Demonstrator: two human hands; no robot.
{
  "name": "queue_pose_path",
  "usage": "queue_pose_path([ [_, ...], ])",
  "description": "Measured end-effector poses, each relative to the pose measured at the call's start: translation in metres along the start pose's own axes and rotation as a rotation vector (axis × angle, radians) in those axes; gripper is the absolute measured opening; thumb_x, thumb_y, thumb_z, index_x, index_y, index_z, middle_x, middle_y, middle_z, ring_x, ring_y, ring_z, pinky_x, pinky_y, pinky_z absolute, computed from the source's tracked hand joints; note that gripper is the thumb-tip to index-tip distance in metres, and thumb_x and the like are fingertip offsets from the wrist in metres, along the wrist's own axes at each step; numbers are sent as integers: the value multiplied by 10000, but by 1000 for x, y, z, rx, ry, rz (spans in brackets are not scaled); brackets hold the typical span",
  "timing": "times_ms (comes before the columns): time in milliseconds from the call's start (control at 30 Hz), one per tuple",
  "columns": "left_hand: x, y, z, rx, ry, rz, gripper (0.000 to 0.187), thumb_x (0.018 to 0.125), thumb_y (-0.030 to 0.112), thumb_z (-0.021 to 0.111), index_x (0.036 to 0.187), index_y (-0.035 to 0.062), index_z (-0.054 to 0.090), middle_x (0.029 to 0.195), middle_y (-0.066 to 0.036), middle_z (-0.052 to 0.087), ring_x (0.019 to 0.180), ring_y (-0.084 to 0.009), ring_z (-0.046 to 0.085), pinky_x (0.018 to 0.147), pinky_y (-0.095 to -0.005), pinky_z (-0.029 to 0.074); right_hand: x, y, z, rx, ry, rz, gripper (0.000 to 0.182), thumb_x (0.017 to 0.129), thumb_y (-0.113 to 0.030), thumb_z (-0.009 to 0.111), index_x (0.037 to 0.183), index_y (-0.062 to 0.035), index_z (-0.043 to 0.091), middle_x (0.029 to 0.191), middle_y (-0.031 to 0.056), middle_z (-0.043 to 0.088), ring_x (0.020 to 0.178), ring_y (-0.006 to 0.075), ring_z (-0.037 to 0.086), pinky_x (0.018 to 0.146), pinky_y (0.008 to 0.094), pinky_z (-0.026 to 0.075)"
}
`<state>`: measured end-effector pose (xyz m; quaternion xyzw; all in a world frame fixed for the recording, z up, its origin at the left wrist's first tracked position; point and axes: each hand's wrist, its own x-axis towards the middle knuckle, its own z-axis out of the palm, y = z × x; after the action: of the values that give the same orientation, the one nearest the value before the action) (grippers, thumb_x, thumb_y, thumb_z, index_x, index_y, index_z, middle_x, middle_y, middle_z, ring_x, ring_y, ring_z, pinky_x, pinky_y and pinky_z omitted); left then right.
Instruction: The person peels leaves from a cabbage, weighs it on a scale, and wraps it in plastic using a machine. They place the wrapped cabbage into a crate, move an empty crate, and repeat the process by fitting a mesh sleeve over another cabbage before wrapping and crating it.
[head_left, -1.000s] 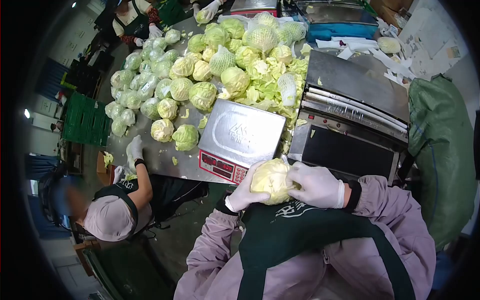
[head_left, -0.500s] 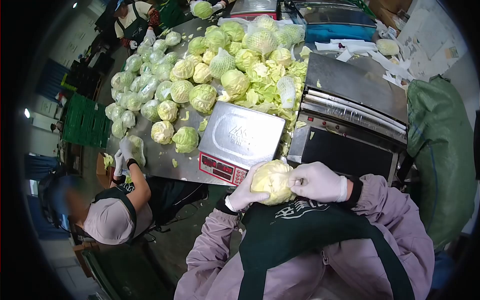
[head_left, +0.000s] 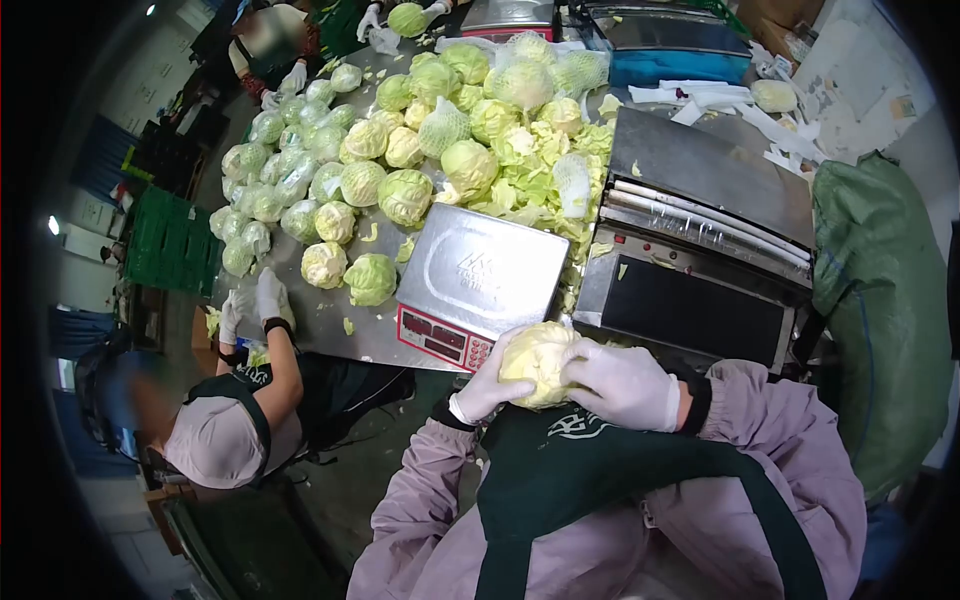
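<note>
A pale, trimmed cabbage (head_left: pixel 537 362) is held in front of my apron, just below the scale. My left hand (head_left: pixel 489 385), in a white glove, grips its left side, with the thumb across the front. My right hand (head_left: pixel 628 385), gloved too, has its bent fingers pressed on the cabbage's right side. Right above them stands the silver weighing scale (head_left: pixel 485 265) with a red display panel, and nothing lies on its plate.
Many cabbages (head_left: pixel 405 197), some in nets or film, cover the table (head_left: pixel 375 334), with loose leaves (head_left: pixel 520 185) among them. A wrapping machine (head_left: pixel 700 250) stands right, beside a green sack (head_left: pixel 880 320). Co-workers (head_left: pixel 235 420) are at the left and far edges.
My right hand has lowered slightly and moved left, its fingers now lying against the cabbage. The co-worker at left has spread their hands lower on the table edge.
</note>
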<state>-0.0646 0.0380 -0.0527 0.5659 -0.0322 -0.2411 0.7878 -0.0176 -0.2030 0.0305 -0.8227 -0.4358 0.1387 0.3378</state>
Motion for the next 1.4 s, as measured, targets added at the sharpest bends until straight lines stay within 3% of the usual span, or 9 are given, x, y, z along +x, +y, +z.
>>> queue_pose_path([
  [200, 6, 15, 9, 93, 0, 17, 900, 744, 230, 764, 1434, 13, 228, 1391, -129, 377, 1291, -231, 383, 1095, -383, 310, 11, 12, 8, -9, -13, 43, 191, 862, -278, 573, 961, -121, 618, 979, 99, 568, 785, 300, 622, 646, 402, 516],
  [367, 5, 2, 2, 2, 15, -45, 880, 742, 176, 758, 1433, 32, 232, 1374, -127, 391, 1274, -230, 398, 1066, -369, 341, 8, 9, 3, 50, -35, 54, 168, 868, -235, 559, 964, -104, 603, 999, 80, 533, 948, 258, 569, 715, 373, 496],
  [600, 10, 0, -2, 60, -15, -45, 842, 768, 163, 742, 1424, 20, 233, 1382, -129, 373, 1282, -229, 379, 1078, -372, 322, 16, 11, -10, 1, -79, 74, 181, 852, -251, 574, 953, -101, 570, 937, 123, 567, 836, 315, 612, 677, 415, 495],
  [667, 11, -2, -3, 63, -16, -69, 835, 775, 164, 737, 1424, 18, 233, 1382, -133, 372, 1278, -233, 382, 1078, -374, 322, 16, 10, -18, 94, -188, 156, 163, 790, -220, 608, 880, -88, 570, 874, 144, 597, 808, 356, 602, 749, 439, 466],
  [800, 17, 6, 0, 78, -40, -107, 833, 777, 169, 748, 1421, 16, 243, 1365, -118, 387, 1265, -213, 387, 1072, -363, 325, 19, 23, -16, 68, -255, 199, 172, 754, -243, 655, 838, -97, 625, 830, 122, 624, 800, 342, 615, 699, 435, 478],
  [867, 20, 5, -2, 123, -50, -86, 833, 774, 163, 755, 1421, 17, 250, 1359, -113, 391, 1264, -207, 382, 1068, -359, 328, 20, 27, -18, 113, -246, 187, 144, 791, -263, 639, 817, -122, 626, 766, 52, 589, 778, 256, 595, 666, 382, 474],
  [1200, 28, 9, -3, 161, -29, -68, 825, 782, 155, 737, 1431, 28, 244, 1344, -119, 408, 1249, -205, 402, 1061, -363, 345, 19, 44, -20, 204, -156, 231, 175, 768, -282, 627, 765, -114, 673, 744, 113, 660, 720, 324, 639, 642, 409, 487],
  [1333, 36, -8, -11, 171, -73, 4, 841, 765, 175, 752, 1428, 35, 253, 1353, -107, 398, 1254, -203, 391, 1066, -356, 334, 11, 59, -20, 253, -71, 190, 196, 759, -287, 636, 784, -97, 677, 733, 118, 654, 696, 309, 641, 634, 396, 497],
  [1400, 29, 8, 2, 61, 13, -104, 844, 759, 190, 757, 1423, 37, 259, 1363, -107, 390, 1269, -208, 381, 1075, -354, 325, 12, 56, -28, 365, -68, 201, 156, 761, -227, 648, 782, -74, 670, 719, 127, 642, 660, 279, 637, 611, 348, 499],
])
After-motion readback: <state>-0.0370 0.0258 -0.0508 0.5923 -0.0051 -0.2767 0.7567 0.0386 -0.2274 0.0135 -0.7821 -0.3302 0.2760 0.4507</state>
